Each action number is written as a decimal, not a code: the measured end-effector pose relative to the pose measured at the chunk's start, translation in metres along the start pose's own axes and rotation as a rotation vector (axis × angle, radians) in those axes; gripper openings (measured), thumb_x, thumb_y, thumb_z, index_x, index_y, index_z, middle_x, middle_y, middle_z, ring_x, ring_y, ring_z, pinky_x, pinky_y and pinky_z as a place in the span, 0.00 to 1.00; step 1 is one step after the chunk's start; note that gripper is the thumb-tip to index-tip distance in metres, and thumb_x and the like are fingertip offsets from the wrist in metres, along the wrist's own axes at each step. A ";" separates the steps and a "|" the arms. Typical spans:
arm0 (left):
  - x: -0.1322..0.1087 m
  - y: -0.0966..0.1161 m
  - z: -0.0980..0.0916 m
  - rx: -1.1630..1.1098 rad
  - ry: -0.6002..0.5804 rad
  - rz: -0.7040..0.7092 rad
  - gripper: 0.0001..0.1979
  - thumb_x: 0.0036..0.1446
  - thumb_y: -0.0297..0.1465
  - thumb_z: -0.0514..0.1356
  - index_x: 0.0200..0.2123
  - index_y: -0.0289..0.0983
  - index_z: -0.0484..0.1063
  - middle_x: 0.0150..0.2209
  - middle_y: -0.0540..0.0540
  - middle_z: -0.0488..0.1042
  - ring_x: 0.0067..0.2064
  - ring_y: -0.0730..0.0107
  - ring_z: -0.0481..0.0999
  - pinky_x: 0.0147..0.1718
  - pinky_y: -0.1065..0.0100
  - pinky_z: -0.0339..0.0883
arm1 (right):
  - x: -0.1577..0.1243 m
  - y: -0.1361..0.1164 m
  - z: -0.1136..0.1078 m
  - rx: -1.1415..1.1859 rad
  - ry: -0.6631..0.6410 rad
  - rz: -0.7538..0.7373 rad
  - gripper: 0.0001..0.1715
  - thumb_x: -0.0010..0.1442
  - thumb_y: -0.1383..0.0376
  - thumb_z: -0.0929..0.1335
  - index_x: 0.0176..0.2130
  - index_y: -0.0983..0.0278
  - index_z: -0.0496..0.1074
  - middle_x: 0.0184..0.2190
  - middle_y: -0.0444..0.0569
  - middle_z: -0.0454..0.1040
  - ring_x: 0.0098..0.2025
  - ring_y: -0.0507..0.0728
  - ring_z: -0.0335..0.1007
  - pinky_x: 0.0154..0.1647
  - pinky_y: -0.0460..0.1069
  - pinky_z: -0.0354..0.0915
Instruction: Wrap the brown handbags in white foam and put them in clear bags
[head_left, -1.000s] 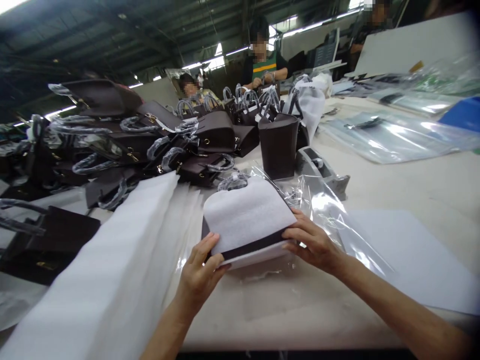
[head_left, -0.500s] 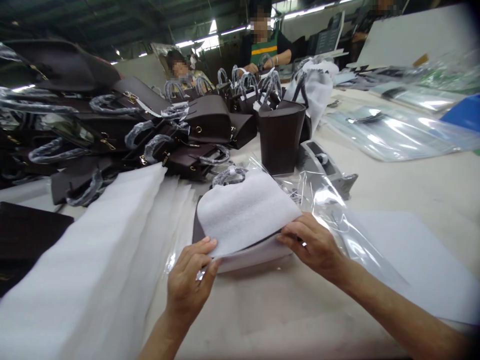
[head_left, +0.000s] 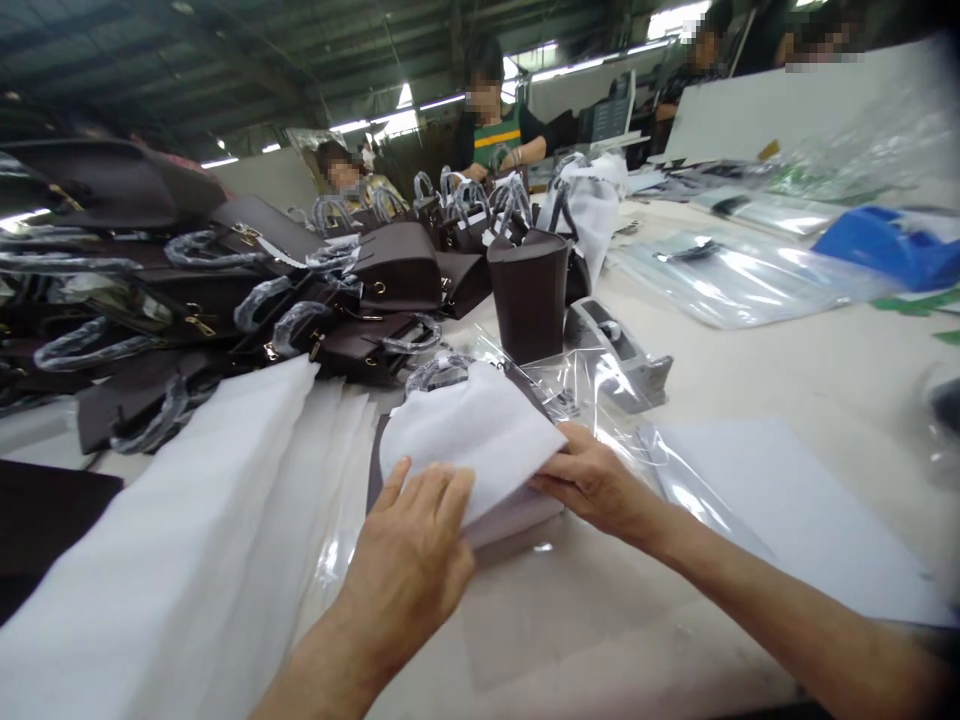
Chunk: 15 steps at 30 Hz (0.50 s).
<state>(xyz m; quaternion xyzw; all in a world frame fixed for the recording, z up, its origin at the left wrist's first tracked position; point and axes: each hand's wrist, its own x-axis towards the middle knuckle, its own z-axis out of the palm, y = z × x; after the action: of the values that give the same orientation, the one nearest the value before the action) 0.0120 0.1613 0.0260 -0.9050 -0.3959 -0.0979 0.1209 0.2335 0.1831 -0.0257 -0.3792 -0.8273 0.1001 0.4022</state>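
A dark brown handbag (head_left: 375, 470) lies flat on the table, covered by a white foam sheet (head_left: 472, 425). Its wrapped handle (head_left: 435, 372) sticks out at the far end. My left hand (head_left: 412, 555) lies flat on the near edge of the foam, fingers stretched out. At the sheet's right corner, my right hand (head_left: 592, 485) pinches the foam. A clear plastic bag (head_left: 600, 395) lies under and beside the handbag.
Long white foam sheets (head_left: 187, 550) are stacked at my left. A heap of brown handbags (head_left: 225, 290) fills the far left, one standing upright (head_left: 529, 295). A grey tape dispenser (head_left: 619, 345), white sheets (head_left: 787, 510) and clear bags (head_left: 735, 280) lie to the right. Other people work across the table.
My left hand has moved up from the handbag's near corner onto the foam sheet and now presses it flat. The foam edge has folded down over the bag's end.
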 end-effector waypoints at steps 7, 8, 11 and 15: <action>0.040 0.018 0.028 0.086 0.067 0.043 0.19 0.57 0.31 0.53 0.52 0.33 0.65 0.45 0.35 0.70 0.48 0.50 0.69 0.47 0.49 0.65 | -0.002 0.003 0.002 -0.015 0.030 0.002 0.08 0.60 0.64 0.65 0.37 0.61 0.75 0.32 0.49 0.70 0.36 0.55 0.63 0.39 0.50 0.60; 0.039 0.017 0.034 0.033 0.119 0.079 0.19 0.58 0.29 0.53 0.53 0.31 0.63 0.51 0.33 0.66 0.54 0.50 0.65 0.51 0.50 0.62 | -0.002 0.004 0.003 -0.012 0.036 0.000 0.08 0.59 0.64 0.66 0.37 0.61 0.74 0.32 0.49 0.70 0.37 0.55 0.63 0.40 0.50 0.60; 0.032 0.009 0.046 -0.147 0.202 0.178 0.23 0.59 0.26 0.51 0.57 0.28 0.56 0.58 0.35 0.59 0.61 0.56 0.56 0.57 0.55 0.57 | -0.004 0.005 0.006 -0.022 0.082 0.020 0.06 0.58 0.64 0.67 0.36 0.61 0.74 0.31 0.48 0.70 0.36 0.54 0.63 0.40 0.50 0.59; 0.023 0.005 0.044 -0.249 0.217 0.313 0.24 0.57 0.24 0.51 0.58 0.28 0.55 0.57 0.36 0.62 0.60 0.58 0.58 0.57 0.55 0.58 | -0.009 0.004 0.011 0.014 0.153 0.099 0.04 0.59 0.67 0.65 0.33 0.64 0.69 0.30 0.47 0.68 0.36 0.54 0.63 0.40 0.50 0.59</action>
<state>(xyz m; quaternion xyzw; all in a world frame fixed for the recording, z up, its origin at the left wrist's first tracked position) 0.0347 0.1877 -0.0105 -0.9475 -0.2204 -0.2227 0.0639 0.2308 0.1808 -0.0407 -0.4233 -0.7737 0.0966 0.4614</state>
